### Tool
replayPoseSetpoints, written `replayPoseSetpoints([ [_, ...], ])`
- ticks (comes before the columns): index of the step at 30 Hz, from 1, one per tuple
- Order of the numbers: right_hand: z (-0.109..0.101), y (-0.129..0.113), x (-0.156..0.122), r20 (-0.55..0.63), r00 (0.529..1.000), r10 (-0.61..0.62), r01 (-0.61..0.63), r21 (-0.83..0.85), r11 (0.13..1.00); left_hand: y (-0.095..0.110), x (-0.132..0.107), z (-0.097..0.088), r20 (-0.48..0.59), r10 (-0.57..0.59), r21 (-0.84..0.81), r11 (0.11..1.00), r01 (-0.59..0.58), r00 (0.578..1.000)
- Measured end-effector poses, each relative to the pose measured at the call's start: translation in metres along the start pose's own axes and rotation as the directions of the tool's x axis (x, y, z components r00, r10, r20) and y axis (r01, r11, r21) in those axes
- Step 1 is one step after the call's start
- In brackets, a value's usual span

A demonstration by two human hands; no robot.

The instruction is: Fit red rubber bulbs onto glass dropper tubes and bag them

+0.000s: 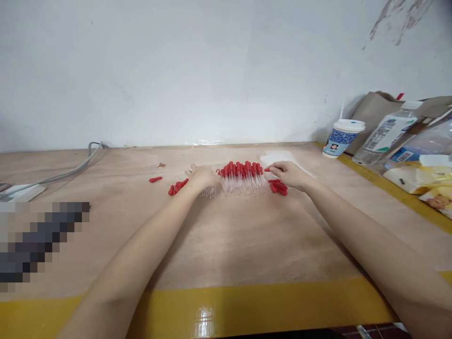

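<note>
A row of glass droppers with red rubber bulbs (243, 168) lies in the middle of the table, bulbs toward the wall and clear tubes pointing at me. My left hand (204, 178) is closed over the left end of the row, above bare glass tubes (208, 192); what its fingers hold is hidden. At the right end, my right hand (286, 173) pinches a small red rubber bulb (267, 170) between thumb and fingers. Loose red bulbs (279, 188) lie just below that hand. More loose bulbs (178, 186) are left of my left hand, and a single bulb (155, 179) lies farther left.
A white sheet (282, 157) lies behind my right hand. Along the right side stand a paper cup with straw (341, 137), a plastic bottle (386, 134), a grey bag (369, 113) and packages. Grey cables (76, 167) cross the left; yellow tape (247, 303) lines the front edge.
</note>
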State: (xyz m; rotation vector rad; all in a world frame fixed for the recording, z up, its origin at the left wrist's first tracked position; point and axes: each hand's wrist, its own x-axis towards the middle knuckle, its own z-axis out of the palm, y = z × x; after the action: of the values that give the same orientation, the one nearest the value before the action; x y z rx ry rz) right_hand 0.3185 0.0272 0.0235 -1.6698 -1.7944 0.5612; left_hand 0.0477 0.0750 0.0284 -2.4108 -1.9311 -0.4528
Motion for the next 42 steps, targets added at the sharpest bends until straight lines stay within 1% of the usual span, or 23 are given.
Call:
replayPoseSetpoints([
  [2,0.014,-0.005,-0.002,-0.105,0.989,-0.101,0.102,0.001,0.995,-0.009,-0.014,-0.009,-0.009,0.025,0.024,0.999,-0.025,1.0],
  [3,0.022,-0.009,-0.005,-0.158,0.977,-0.142,0.145,0.006,0.989,-0.013,-0.023,-0.012,-0.043,0.055,0.022,0.998,-0.055,0.998],
  [4,0.03,-0.012,-0.008,-0.198,0.964,-0.178,0.185,0.017,0.983,-0.016,-0.033,-0.014,-0.095,0.101,0.005,0.995,-0.101,0.99],
  [5,0.039,-0.016,-0.012,-0.219,0.951,-0.219,0.231,0.031,0.972,-0.019,-0.043,-0.014,-0.145,0.176,-0.022,0.983,-0.181,0.974],
  [7,0.055,-0.025,-0.022,-0.207,0.921,-0.331,0.348,0.049,0.936,-0.025,-0.063,-0.009,-0.208,0.346,-0.078,0.926,-0.368,0.915],
  [8,0.062,-0.029,-0.028,-0.188,0.902,-0.388,0.403,0.051,0.914,-0.028,-0.071,-0.004,-0.244,0.386,-0.1,0.902,-0.419,0.89],
  [10,0.072,-0.037,-0.038,-0.166,0.852,-0.497,0.508,0.033,0.861,-0.034,-0.082,0.007,-0.303,0.412,-0.127,0.876,-0.465,0.859],
  [12,0.077,-0.043,-0.045,-0.131,0.801,-0.585,0.59,-0.001,0.808,-0.038,-0.087,0.017,-0.359,0.428,-0.133,0.856,-0.5,0.829],
  [13,0.079,-0.046,-0.048,-0.108,0.782,-0.614,0.616,-0.017,0.788,-0.039,-0.088,0.021,-0.38,0.448,-0.135,0.839,-0.528,0.809],
  [14,0.08,-0.047,-0.05,-0.088,0.772,-0.629,0.629,-0.029,0.777,-0.04,-0.088,0.024,-0.396,0.475,-0.136,0.816,-0.562,0.785],
  [16,0.081,-0.048,-0.052,-0.084,0.779,-0.621,0.618,-0.057,0.784,-0.041,-0.087,0.026,-0.408,0.53,-0.132,0.772,-0.622,0.743],
  [18,0.082,-0.048,-0.053,-0.102,0.794,-0.6,0.592,-0.097,0.8,-0.041,-0.086,0.027,-0.399,0.562,-0.114,0.754,-0.647,0.724],
  [20,0.082,-0.047,-0.054,-0.097,0.797,-0.596,0.584,-0.128,0.801,-0.041,-0.086,0.027,-0.398,0.56,-0.096,0.762,-0.64,0.727],
  [23,0.082,-0.048,-0.055,-0.065,0.782,-0.619,0.61,-0.121,0.783,-0.041,-0.086,0.028,-0.397,0.562,-0.084,0.765,-0.638,0.726],
  [27,0.084,-0.052,-0.057,-0.049,0.782,-0.621,0.619,-0.049,0.784,-0.042,-0.085,0.029,-0.403,0.591,-0.065,0.743,-0.666,0.699],
  [31,0.084,-0.054,-0.056,-0.051,0.789,-0.612,0.612,-0.02,0.791,-0.042,-0.086,0.028,-0.38,0.601,-0.075,0.738,-0.671,0.703],
  [34,0.085,-0.053,-0.055,-0.072,0.775,-0.628,0.626,-0.051,0.779,-0.041,-0.085,0.027,-0.379,0.613,-0.078,0.725,-0.684,0.693],
  [36,0.086,-0.052,-0.054,-0.1,0.76,-0.642,0.639,-0.066,0.767,-0.041,-0.085,0.026,-0.388,0.635,-0.07,0.702,-0.708,0.668],
  [39,0.086,-0.051,-0.054,-0.134,0.732,-0.668,0.664,-0.081,0.743,-0.041,-0.083,0.026,-0.411,0.679,-0.046,0.651,-0.758,0.608],
  [42,0.085,-0.051,-0.055,-0.161,0.684,-0.712,0.709,-0.088,0.7,-0.042,-0.081,0.027,-0.443,0.706,-0.021,0.608,-0.794,0.552],
])
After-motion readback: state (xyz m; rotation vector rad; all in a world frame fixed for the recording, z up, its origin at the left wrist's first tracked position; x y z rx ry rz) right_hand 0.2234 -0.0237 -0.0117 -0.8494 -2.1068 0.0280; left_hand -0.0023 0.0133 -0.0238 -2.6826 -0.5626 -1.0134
